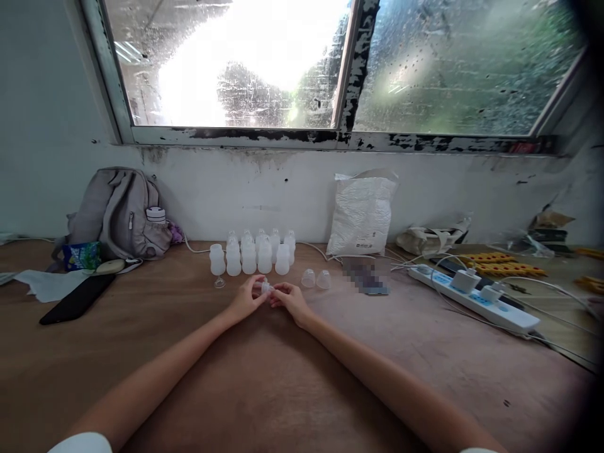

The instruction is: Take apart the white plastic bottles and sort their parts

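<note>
My left hand [249, 299] is closed around a small translucent bottle-top piece [265, 287], held just above the table. The fingers of my right hand [291, 302] pinch at the right side of that piece, partly hiding it. Behind my hands stand several frosted white bottles [249, 259] in rows, upright and close together. The front left bottle [218, 259] looks uncapped, and a clear teat-like piece [219, 282] lies in front of it. To the right of my right hand, two clear dome caps [308, 279] sit side by side on the table.
A brown table [264, 390] meets the wall under a window. Left are a grey backpack [117, 214], a green packet [82, 256] and a black phone-like slab [78, 299]. Right are a white plastic bag [361, 217], a blurred-out phone-like object [377, 290] and a power strip [476, 301] with cables.
</note>
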Demonstrator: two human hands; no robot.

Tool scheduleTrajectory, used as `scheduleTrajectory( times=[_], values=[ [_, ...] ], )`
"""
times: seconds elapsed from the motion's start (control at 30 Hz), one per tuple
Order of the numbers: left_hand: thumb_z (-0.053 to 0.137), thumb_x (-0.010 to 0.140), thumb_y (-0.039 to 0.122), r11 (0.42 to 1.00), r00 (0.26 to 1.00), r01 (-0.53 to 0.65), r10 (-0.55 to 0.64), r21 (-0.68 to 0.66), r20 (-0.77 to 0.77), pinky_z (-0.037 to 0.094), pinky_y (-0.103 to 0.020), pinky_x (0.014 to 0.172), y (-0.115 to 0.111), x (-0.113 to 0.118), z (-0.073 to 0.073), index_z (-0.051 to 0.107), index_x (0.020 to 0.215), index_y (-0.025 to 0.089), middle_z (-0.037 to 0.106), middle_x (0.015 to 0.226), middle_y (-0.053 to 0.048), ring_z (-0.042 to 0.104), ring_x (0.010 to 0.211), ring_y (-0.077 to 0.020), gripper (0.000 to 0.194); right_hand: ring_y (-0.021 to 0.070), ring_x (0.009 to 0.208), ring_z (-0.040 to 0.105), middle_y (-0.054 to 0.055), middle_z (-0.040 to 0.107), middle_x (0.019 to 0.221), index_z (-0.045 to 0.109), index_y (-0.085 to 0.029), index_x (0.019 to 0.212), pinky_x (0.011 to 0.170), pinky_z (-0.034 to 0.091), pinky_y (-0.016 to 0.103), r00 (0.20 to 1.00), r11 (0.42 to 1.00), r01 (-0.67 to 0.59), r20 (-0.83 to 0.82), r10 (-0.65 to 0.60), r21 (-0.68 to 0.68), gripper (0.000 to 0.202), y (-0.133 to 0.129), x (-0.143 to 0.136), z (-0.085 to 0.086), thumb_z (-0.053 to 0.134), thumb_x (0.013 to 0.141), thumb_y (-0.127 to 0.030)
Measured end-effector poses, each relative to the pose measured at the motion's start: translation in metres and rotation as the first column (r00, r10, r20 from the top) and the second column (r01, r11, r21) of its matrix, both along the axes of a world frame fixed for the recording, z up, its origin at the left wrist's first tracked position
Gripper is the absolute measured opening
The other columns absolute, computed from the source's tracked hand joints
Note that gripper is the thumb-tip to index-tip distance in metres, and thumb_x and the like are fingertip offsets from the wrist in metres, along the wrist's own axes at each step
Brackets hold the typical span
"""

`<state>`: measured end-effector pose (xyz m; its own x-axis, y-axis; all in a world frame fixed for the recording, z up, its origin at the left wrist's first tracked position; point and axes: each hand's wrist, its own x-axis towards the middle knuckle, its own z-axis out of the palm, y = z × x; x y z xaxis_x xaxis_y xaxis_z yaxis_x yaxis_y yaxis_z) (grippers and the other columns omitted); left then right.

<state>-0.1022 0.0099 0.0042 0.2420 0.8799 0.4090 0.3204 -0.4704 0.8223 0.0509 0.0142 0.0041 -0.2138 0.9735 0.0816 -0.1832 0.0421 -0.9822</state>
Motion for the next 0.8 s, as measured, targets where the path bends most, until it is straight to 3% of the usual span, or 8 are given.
scheduleTrajectory(
  times=[0.17,0.4,0.63,0.8],
  values=[
    [0.064,0.066,0.031,0.970,0.977,0.190,-0.172,-0.154,0.124,0.046,-0.035,0.083,0.0007,-0.0063,-0.0022,0.051,0.104,0.014,0.060,0.100,-0.009,0.059,0.088,-0.0195,0.044,0.0097,0.043,0.053,-0.002,0.057,0.050,0.055,-0.013,0.070,0.043,0.044,0.022,0.998,0.998,-0.066,0.025,0.066,0.019,0.026,-0.0007,0.0024,-0.0051,0.069,0.056,-0.031],
    [0.070,0.060,0.028,0.937,0.960,0.263,-0.230,-0.230,0.158,0.043,-0.038,0.086,-0.0049,-0.0099,-0.0027,0.050,0.107,0.013,0.060,0.101,-0.010,0.059,0.090,-0.0209,0.053,0.0070,0.036,0.046,-0.005,0.052,0.043,0.053,-0.014,0.066,0.036,0.037,0.018,0.991,0.993,-0.096,0.100,0.088,0.076,0.022,-0.0012,0.0030,-0.0069,0.065,0.060,-0.031],
    [0.071,0.059,0.029,0.952,0.970,0.195,-0.151,-0.236,0.192,0.043,-0.037,0.087,-0.0019,-0.0097,-0.0010,0.053,0.100,0.014,0.060,0.101,-0.009,0.058,0.093,-0.0207,0.047,0.0087,0.042,0.052,-0.005,0.056,0.052,0.052,-0.016,0.079,0.041,0.042,0.020,0.995,0.991,-0.092,0.057,0.087,0.094,0.026,-0.0052,0.0037,-0.0031,0.065,0.060,-0.028],
    [0.072,0.057,0.028,0.932,0.962,0.199,-0.127,-0.302,0.241,0.042,-0.037,0.088,-0.0005,-0.0100,-0.0009,0.053,0.099,0.014,0.060,0.101,-0.008,0.057,0.094,-0.0204,0.048,0.0095,0.045,0.053,-0.004,0.057,0.053,0.053,-0.016,0.075,0.045,0.044,0.022,0.993,0.990,-0.116,0.010,0.116,0.077,0.023,-0.0044,0.0033,-0.0036,0.065,0.058,-0.026]
  ],
)
